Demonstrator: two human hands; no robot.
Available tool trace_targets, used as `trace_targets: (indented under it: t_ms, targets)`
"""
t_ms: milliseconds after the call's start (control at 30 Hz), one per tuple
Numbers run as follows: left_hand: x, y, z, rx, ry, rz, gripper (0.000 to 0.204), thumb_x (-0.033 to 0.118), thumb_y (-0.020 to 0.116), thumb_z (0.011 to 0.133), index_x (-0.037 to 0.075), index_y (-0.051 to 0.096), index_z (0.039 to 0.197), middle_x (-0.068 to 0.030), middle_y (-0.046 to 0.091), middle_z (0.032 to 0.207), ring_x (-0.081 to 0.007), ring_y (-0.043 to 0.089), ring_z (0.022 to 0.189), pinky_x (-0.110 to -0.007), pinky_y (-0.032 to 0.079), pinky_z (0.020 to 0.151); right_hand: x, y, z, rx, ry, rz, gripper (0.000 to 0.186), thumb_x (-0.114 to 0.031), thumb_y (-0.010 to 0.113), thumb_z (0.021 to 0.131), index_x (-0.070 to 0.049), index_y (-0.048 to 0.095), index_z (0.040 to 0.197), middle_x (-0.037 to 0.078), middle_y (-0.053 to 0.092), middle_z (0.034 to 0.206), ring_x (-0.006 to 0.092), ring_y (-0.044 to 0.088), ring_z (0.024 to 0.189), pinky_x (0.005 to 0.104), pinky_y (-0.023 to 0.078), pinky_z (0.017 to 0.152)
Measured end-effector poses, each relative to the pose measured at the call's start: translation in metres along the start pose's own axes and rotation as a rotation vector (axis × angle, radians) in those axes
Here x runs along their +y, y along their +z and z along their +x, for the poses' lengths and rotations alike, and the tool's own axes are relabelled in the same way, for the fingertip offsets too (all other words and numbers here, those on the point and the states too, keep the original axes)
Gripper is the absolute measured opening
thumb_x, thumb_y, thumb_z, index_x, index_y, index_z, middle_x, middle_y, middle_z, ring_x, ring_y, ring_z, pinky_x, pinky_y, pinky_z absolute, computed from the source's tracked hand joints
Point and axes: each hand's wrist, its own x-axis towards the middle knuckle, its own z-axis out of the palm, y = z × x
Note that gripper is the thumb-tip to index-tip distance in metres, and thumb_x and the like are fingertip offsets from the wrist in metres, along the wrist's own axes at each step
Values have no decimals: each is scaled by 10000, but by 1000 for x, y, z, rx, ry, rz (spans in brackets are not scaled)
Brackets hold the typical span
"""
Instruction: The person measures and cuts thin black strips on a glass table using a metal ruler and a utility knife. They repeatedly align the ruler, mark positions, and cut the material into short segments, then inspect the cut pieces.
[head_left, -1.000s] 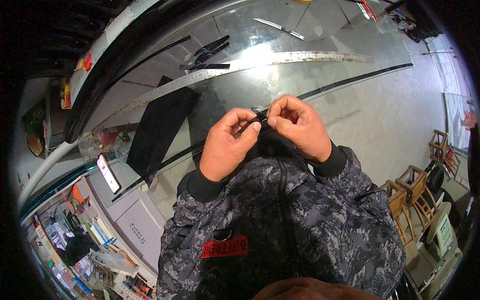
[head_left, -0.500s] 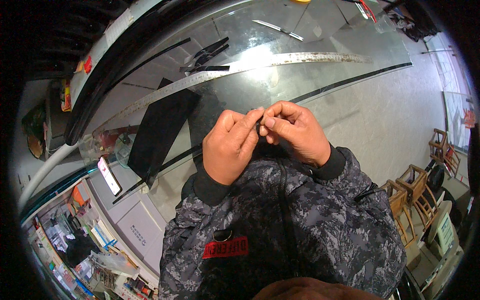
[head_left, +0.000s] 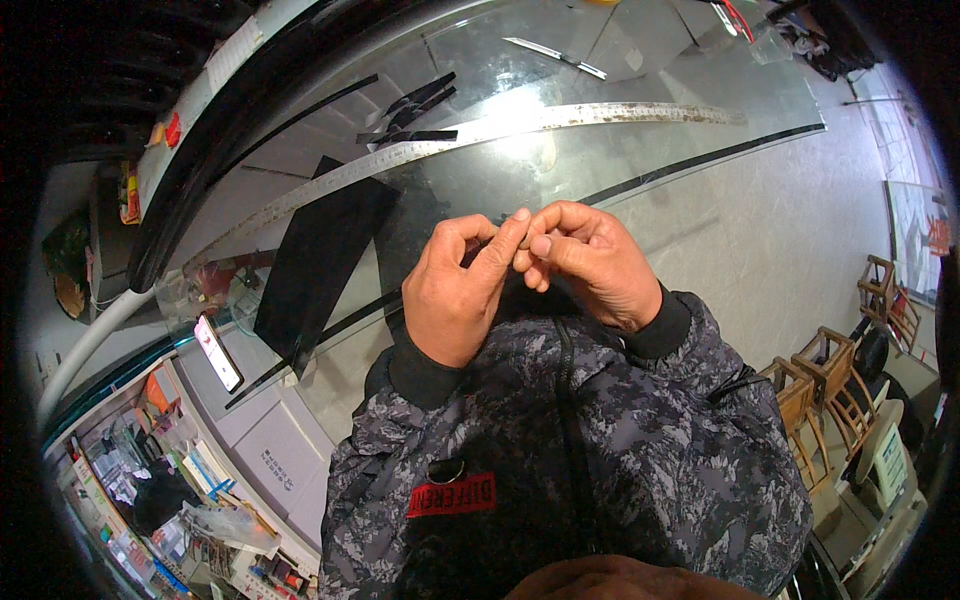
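My left hand and my right hand meet fingertip to fingertip above the near edge of a glass tabletop. Both are closed in a pinch. Whatever lies between the fingers is too small and too covered to name. Past the hands a long, worn metal ruler lies across the glass. Left of my left hand is a flat black sheet, with several dark strips beyond it. A slim utility knife rests near the far side.
A lit phone lies at the left, above an open drawer crammed with small items. Red-handled pliers are at the far right of the glass. Wooden stools stand on the floor at the right.
My left thumb has shifted up against the right fingertips, and its index finger has bent back. The dark bit that showed between the fingertips is now hidden. My right hand has barely moved.
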Motion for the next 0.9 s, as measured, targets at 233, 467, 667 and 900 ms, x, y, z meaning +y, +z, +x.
trace_targets:
  t_ms: [233, 467, 667, 900]
  targets:
    - [-3, 1, 0, -26, 57, -34, 582, -130, 666, 770, 125, 687, 1292, -101, 576, 1066, -232, 645, 861, -325, 548, 728, 3, -2, 1, -15, 1, 12, 127, -120, 632, 982, -7, 638, 1040, 56, 684, 909, 93, 631, 763, 237, 524, 712]
    - [-1, 3, 0, -52, -49, -361, 412, -35, 581, 886, 24, 658, 1286, -132, 577, 1096, -234, 641, 913, -302, 534, 784, 5, -3, 2, -24, -14, 38, 114, -116, 638, 977, -15, 633, 1028, 59, 689, 914, 93, 632, 757, 236, 524, 708]
    - [-12, 0, 1, -124, -239, -661, 273, 48, 565, 994, -17, 664, 1240, -115, 591, 1115, -166, 625, 934, -278, 507, 840, 3, -2, 0, -36, 12, -39, 91, -104, 642, 967, -25, 632, 1012, 56, 687, 917, 98, 636, 777, 241, 526, 722]
    - [-5, 5, 0, -98, -401, -878, 185, 65, 599, 1007, -27, 666, 1153, -75, 602, 1121, -120, 624, 937, -252, 514, 849, 5, 0, -1, -39, -15, -111, 85, -64, 638, 965, 3, 633, 1019, 61, 680, 913, 110, 642, 789, 254, 535, 747]
